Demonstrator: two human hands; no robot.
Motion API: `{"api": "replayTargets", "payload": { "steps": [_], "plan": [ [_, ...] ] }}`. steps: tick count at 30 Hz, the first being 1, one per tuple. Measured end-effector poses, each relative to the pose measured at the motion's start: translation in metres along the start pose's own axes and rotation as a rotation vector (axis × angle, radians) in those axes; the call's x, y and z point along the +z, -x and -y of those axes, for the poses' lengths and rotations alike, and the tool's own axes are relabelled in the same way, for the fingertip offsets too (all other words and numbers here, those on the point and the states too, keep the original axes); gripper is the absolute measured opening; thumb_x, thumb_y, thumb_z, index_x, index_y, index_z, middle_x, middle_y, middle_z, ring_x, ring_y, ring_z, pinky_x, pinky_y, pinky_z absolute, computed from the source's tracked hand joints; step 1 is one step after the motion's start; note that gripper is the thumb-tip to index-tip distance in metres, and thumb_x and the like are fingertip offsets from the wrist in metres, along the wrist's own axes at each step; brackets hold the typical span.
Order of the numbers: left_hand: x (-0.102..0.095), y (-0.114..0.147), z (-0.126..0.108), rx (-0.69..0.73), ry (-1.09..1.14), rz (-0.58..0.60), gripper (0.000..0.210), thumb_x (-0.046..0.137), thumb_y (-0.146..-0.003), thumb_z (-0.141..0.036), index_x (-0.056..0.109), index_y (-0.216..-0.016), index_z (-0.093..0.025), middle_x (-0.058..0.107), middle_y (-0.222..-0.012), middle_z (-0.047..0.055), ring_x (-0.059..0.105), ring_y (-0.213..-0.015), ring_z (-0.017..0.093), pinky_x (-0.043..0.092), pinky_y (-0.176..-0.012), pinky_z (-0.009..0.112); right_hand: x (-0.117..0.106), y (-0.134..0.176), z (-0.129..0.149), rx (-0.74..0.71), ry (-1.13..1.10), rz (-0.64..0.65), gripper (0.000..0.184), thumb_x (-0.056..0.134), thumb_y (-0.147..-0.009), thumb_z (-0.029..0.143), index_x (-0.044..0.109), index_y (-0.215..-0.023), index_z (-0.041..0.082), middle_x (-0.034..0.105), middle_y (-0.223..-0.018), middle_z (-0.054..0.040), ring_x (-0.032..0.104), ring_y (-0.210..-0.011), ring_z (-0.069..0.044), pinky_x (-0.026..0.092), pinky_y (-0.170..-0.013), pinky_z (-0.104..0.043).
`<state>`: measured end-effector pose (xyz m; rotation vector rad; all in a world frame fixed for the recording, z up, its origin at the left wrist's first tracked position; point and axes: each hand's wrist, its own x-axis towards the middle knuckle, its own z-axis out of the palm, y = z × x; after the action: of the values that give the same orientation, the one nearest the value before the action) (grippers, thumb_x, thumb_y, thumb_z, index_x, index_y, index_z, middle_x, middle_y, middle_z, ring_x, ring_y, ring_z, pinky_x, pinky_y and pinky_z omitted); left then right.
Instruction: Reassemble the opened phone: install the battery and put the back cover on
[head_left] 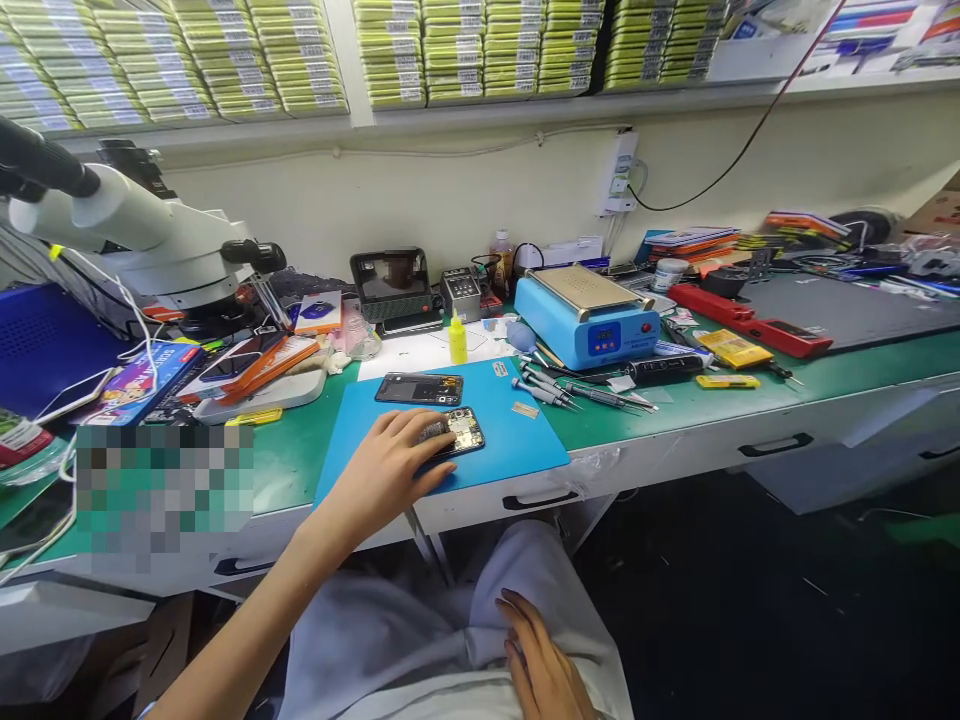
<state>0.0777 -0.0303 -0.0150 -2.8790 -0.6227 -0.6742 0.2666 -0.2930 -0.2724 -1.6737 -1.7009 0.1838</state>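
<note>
My left hand [394,455] lies over an opened phone [469,428] on the blue mat [502,465]. Its fingers are stretched out across the phone's left part, and the thumb is apart near the close edge. The phone's circuit board shows at its right end; my fingers hide much of the rest. Just behind it lies a dark phone back cover [418,388], flat on the mat. My right hand [544,660] rests on my lap, fingers extended and holding nothing.
Several screwdrivers [551,390] lie right of the mat, before a blue heating plate machine [577,325]. A yellow bottle [457,340] stands behind the mat. At left are a microscope [165,240] and piled boxes [255,365]. Drawers [487,505] line the bench front.
</note>
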Motion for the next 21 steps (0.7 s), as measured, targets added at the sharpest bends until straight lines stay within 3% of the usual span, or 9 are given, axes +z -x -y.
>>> {"api": "replayTargets", "payload": {
  "steps": [4,8,11,14,18,21],
  "plan": [
    [-0.003,-0.005,0.005,0.016,0.011,0.009,0.029,0.063,-0.115,-0.038,0.078,-0.138,-0.027,0.072,-0.15,0.01,0.068,-0.137,0.029,0.056,-0.113,0.048,0.005,0.001,-0.003,0.02,-0.02,0.021,0.05,0.051,-0.113,0.017,0.056,-0.162,0.024,0.071,-0.155,-0.0134,0.084,-0.112,-0.02,0.073,-0.083,-0.028],
    [-0.004,-0.006,-0.003,0.042,-0.009,0.02,0.031,0.069,-0.112,-0.036,0.075,-0.137,-0.019,0.074,-0.144,0.013,0.069,-0.134,0.03,0.056,-0.114,0.052,0.005,0.002,-0.002,0.012,-0.024,-0.022,0.044,0.052,-0.115,0.019,0.058,-0.158,0.021,0.073,-0.151,-0.0154,0.085,-0.105,-0.019,0.073,-0.082,-0.028],
    [-0.004,-0.007,-0.014,0.06,-0.011,0.038,0.034,0.072,-0.11,-0.04,0.075,-0.132,-0.014,0.075,-0.14,0.015,0.069,-0.135,0.031,0.055,-0.118,0.055,0.0,-0.002,0.004,-0.028,-0.02,-0.077,0.038,0.054,-0.116,0.024,0.062,-0.153,0.02,0.076,-0.146,-0.0145,0.085,-0.101,-0.018,0.073,-0.08,-0.028],
    [-0.004,-0.004,-0.013,0.012,0.01,0.028,0.033,0.069,-0.112,-0.042,0.076,-0.133,-0.017,0.074,-0.143,0.013,0.068,-0.139,0.031,0.054,-0.12,0.055,-0.015,-0.014,0.012,-0.073,-0.012,-0.149,0.032,0.054,-0.117,0.028,0.07,-0.144,0.02,0.081,-0.136,-0.012,0.085,-0.108,-0.02,0.073,-0.085,-0.03],
    [-0.004,0.009,0.021,-0.207,0.03,-0.034,0.043,0.063,-0.115,-0.043,0.066,-0.15,-0.018,0.064,-0.16,0.016,0.06,-0.151,0.035,0.053,-0.123,0.061,-0.052,-0.042,0.025,-0.072,-0.034,-0.294,0.03,0.051,-0.118,0.03,0.075,-0.133,0.02,0.084,-0.123,-0.0096,0.086,-0.103,-0.02,0.073,-0.085,-0.029],
    [-0.005,0.017,0.059,-0.348,0.046,-0.036,0.049,0.064,-0.114,-0.042,0.061,-0.157,-0.018,0.065,-0.157,0.017,0.064,-0.146,0.035,0.055,-0.121,0.062,-0.089,-0.075,0.036,-0.082,-0.101,-0.38,0.029,0.052,-0.117,0.03,0.075,-0.133,0.025,0.085,-0.11,-0.0041,0.085,-0.097,-0.019,0.072,-0.085,-0.027]
  ]
}}
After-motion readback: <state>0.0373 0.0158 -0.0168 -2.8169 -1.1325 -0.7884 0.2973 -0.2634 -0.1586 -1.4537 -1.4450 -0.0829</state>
